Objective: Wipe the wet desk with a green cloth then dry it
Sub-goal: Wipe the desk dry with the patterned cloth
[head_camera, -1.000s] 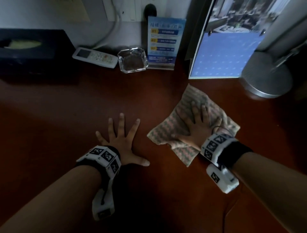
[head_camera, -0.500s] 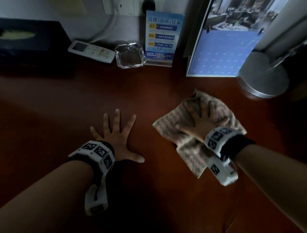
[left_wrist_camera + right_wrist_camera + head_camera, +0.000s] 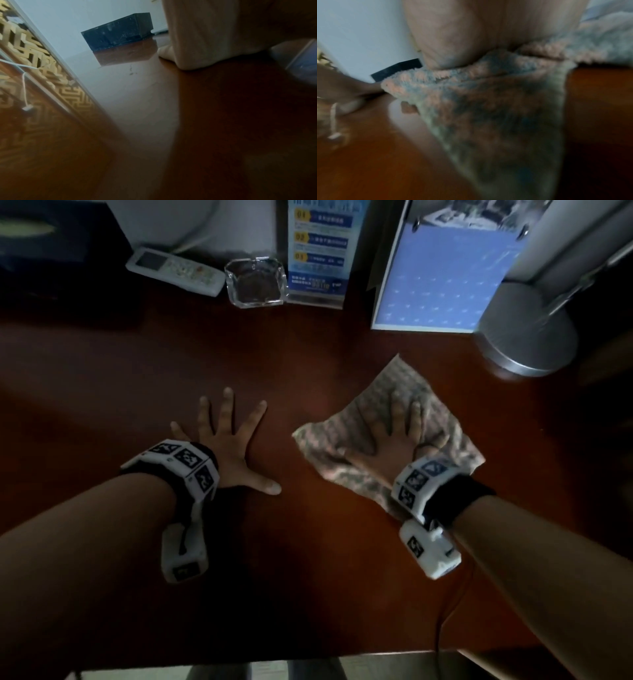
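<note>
Reddish-brown polished wood lies under both hands. The right hand [image 3: 394, 440] presses flat, fingers straight and slightly spread, on a rumpled cloth with a green-and-pink woven pattern [image 3: 346, 446]; nothing is gripped. That cloth lies on the wooden desk [image 3: 308, 354], on the near side of a round silver lamp base [image 3: 527, 337] and apart from it. The left hand [image 3: 226, 450], well to the left of the lamp base, rests palm down on bare wood, fingers splayed wide, seemingly bracing. Farther back, left of the lamp base, stand a blue calendar [image 3: 442, 285], a clear glass ashtray [image 3: 255, 282] and a white remote control [image 3: 174, 270]. The wiping step appears to be under way. Next, the cloth likely needs sliding across unwiped wood under steady flat pressure, without nudging the lamp base.
</note>
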The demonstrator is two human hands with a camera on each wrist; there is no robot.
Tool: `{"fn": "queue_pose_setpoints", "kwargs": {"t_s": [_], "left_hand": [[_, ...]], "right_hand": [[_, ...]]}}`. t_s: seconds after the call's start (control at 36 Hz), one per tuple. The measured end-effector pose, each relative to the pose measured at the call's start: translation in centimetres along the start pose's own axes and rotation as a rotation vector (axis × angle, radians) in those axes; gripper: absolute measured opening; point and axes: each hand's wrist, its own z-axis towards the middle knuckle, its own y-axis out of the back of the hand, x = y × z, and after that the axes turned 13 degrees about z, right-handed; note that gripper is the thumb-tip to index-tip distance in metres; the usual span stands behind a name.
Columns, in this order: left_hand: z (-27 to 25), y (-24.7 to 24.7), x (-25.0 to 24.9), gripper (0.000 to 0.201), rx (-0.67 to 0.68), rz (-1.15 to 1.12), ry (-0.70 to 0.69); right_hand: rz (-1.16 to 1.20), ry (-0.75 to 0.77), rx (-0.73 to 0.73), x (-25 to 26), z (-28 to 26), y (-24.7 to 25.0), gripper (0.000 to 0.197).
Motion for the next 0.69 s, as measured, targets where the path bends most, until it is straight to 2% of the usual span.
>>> {"fn": "queue_pose_setpoints", "kwargs": {"t_s": [0.25,0.31,0.39,0.53,0.61,0.69], "left_hand": [[-0.7,0.2,0.1,0.133,-0.018,-0.011,-0.003],[-1.1,0.2,-0.2,0.134,-0.069,0.009,-0.003],[-1.6,0.3,-1.0,0.131,-0.220,0.132,-0.065],[-1.0,1.1,-4.5,0.107,-0.309,0.199,-0.117],[-0.3,1.8,-7.5,0.104,-0.311,0.153,-0.124],[0.0,2.0,-10.0,0.108,-0.199,0.093,-0.131]], "right_hand": [[-0.074,0.052,0.091,-2.2,-9.8,-5.1,0.101],[-0.083,0.050,0.098,-2.8,-11.6,-6.1,0.100],[-0.103,0.053,0.139,-3.8,-14.1,-6.9,0.095],[0.003,0.105,0.143,-6.0,-17.1,-7.5,0.088],[0.002,0.104,0.193,-7.4,-17.7,-7.3,0.091],[0.025,0.132,0.168,-8.1,-17.8,-7.3,0.095]]}}
